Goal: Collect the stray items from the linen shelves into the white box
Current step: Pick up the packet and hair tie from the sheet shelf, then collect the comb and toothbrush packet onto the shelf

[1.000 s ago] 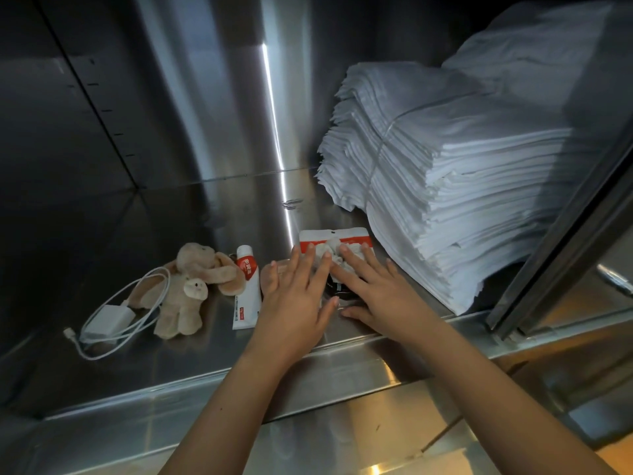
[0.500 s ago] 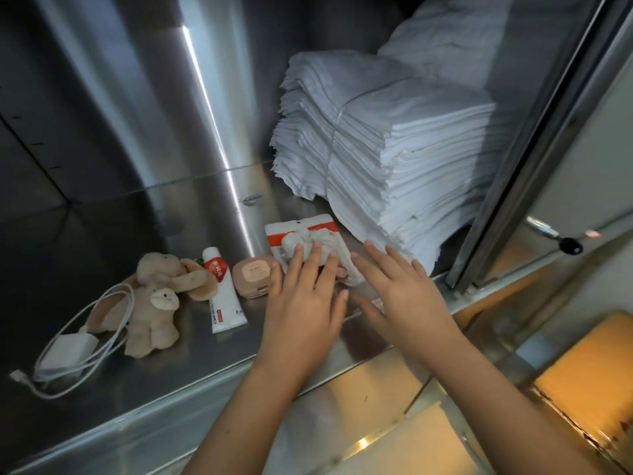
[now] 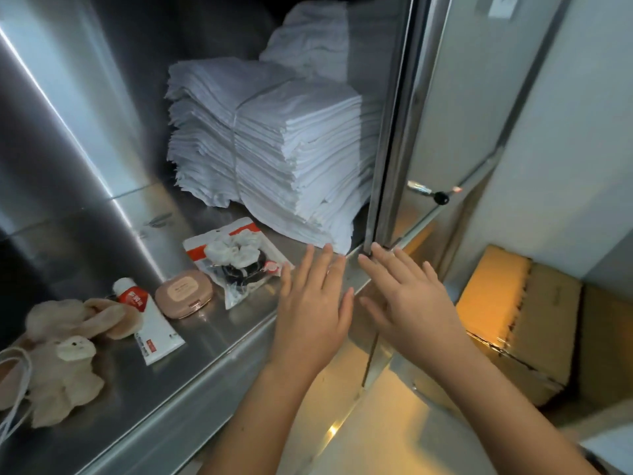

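On the steel shelf (image 3: 212,341) lie a clear packet of hair ties (image 3: 236,260), a pink compact case (image 3: 184,294), a white tube with a red label (image 3: 149,325), a beige plush toy (image 3: 65,354) and a white cable (image 3: 13,389) at the far left edge. My left hand (image 3: 313,310) hovers flat, fingers straight, just right of the packet and holds nothing. My right hand (image 3: 407,299) is spread flat beside it, over the shelf's front edge near the door frame, also empty. No white box is in view.
A tied stack of folded white linen (image 3: 274,156) fills the shelf's right half, with more linen (image 3: 308,46) behind. A steel cabinet door (image 3: 455,108) with a black knob (image 3: 441,198) stands to the right. Cardboard boxes (image 3: 513,323) sit on the floor at right.
Both hands have lifted off the hair-tie packet and moved right toward the door frame. The view has swung right, so the compact case and the cardboard boxes now show.
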The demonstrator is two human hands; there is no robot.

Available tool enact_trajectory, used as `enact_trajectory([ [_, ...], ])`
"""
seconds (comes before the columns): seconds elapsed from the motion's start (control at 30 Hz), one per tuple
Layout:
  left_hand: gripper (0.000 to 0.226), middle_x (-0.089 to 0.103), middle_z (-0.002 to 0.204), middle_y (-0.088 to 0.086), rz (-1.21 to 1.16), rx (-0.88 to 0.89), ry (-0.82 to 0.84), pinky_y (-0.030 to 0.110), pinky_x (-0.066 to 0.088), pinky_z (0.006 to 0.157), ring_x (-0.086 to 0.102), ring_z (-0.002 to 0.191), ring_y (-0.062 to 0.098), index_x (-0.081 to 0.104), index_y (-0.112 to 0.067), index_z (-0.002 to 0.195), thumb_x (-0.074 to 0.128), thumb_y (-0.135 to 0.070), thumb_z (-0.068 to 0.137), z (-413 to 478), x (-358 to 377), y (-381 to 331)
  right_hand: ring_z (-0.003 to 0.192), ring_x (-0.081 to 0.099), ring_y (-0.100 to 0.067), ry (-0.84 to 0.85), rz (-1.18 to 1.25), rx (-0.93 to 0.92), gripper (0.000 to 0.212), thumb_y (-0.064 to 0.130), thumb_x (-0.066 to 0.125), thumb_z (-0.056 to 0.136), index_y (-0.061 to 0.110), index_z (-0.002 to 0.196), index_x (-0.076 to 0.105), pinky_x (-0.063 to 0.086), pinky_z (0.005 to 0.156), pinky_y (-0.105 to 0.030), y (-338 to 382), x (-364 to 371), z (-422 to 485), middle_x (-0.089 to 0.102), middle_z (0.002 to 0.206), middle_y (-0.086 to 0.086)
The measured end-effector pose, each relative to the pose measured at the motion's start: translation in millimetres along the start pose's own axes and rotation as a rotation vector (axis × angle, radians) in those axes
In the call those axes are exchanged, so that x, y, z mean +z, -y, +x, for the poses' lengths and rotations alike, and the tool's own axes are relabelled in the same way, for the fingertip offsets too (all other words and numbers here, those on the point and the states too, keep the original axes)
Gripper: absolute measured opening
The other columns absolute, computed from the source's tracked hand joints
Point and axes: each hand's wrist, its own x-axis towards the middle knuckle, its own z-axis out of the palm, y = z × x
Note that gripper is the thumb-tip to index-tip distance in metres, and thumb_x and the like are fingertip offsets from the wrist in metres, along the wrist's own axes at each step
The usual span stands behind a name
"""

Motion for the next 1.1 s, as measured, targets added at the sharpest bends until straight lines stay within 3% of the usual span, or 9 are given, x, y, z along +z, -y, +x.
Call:
enact_trajectory([
  [0.13,0.042,0.054,0.132,0.014,-0.053,0.063,-0.002,0.06,0.032,0.098,0.045,0.126,0.034,0.058,-0.005,0.122,0.052,-0.025,0.085,-4.4,2.7,-27.5,0.141,0.018,-0.026,-0.04,-0.015,0.07,0.055,0.034,0.053,0.091,0.022,0.142,0.035,0.022,0.109,-0.049,-16.8,-12.2,-27.8,0.023,0.153,-0.002],
  [0.23,0.041,0.055,0.131,0.014,-0.071,0.121,0.008,0.059,0.029,0.099,0.045,0.126,0.034,0.058,-0.005,0.122,0.055,-0.023,0.085,-10.2,3.5,-48.6,0.138,0.027,-0.032,-0.115,-0.011,0.131,0.055,0.029,0.062,0.087,0.019,0.137,0.044,0.026,0.106,-0.054,-29.6,-24.0,-52.1,0.033,0.149,-0.006],
  [0.47,0.041,0.059,0.127,0.014,-0.104,0.221,0.057,0.062,0.037,0.093,0.05,0.122,0.035,0.062,-0.004,0.117,0.054,-0.024,0.082,-43.4,2.2,-125.8,0.124,0.044,-0.044,-0.18,-0.1,0.268,0.052,0.021,0.078,0.073,0.011,0.122,0.061,0.037,0.09,-0.065,-57.4,-51.5,-137.4,0.051,0.135,-0.014],
  [0.57,0.038,0.058,0.127,0.016,-0.178,0.286,0.068,0.064,0.035,0.093,0.049,0.121,0.038,0.062,-0.002,0.117,0.064,-0.017,0.082,-62.7,0.5,-167.4,0.119,0.048,-0.047,-0.205,-0.131,0.34,0.053,0.019,0.082,0.067,0.008,0.115,0.065,0.04,0.083,-0.068,-69.8,-69.6,-186.1,0.054,0.13,-0.018],
  [0.63,0.039,0.059,0.125,0.017,-0.217,0.346,0.067,0.065,0.036,0.091,0.051,0.12,0.038,0.062,-0.002,0.116,0.07,-0.014,0.079,-74.5,-1.4,-197.7,0.118,0.049,-0.047,-0.224,-0.139,0.399,0.052,0.017,0.083,0.066,0.007,0.114,0.066,0.04,0.081,-0.069,-77.4,-82.5,-220.0,0.056,0.128,-0.019],
  [0.8,0.04,0.06,0.124,0.015,-0.299,0.476,0.097,0.063,0.039,0.09,0.052,0.119,0.036,0.063,-0.004,0.115,0.058,-0.022,0.08,-107.1,-4.7,-271.8,0.122,0.045,-0.047,-0.238,-0.169,0.543,0.054,0.015,0.081,0.069,0.007,0.118,0.063,0.034,0.087,-0.07,-93.9,-109.0,-301.4,0.053,0.132,-0.019],
  [0.97,0.041,0.061,0.123,0.016,-0.386,0.62,0.112,0.062,0.041,0.088,0.054,0.117,0.037,0.064,-0.003,0.113,0.074,-0.015,0.076,-136.9,-5.6,-336.6,0.118,0.047,-0.049,-0.254,-0.235,0.687,0.055,0.014,0.083,0.066,0.005,0.117,0.063,0.036,0.084,-0.071,-104.3,-133.7,-373.2,0.053,0.13,-0.021],
  [1.1,0.043,0.059,0.126,0.015,-0.446,0.705,0.153,0.062,0.037,0.093,0.051,0.121,0.036,0.061,-0.003,0.118,0.072,-0.017,0.078,-155.3,-10.1,-379.4,0.116,0.049,-0.049,-0.295,-0.283,0.775,0.056,0.014,0.084,0.064,0.004,0.115,0.065,0.038,0.082,-0.071,-109.6,-149.2,-420.0,0.056,0.127,-0.021],
])
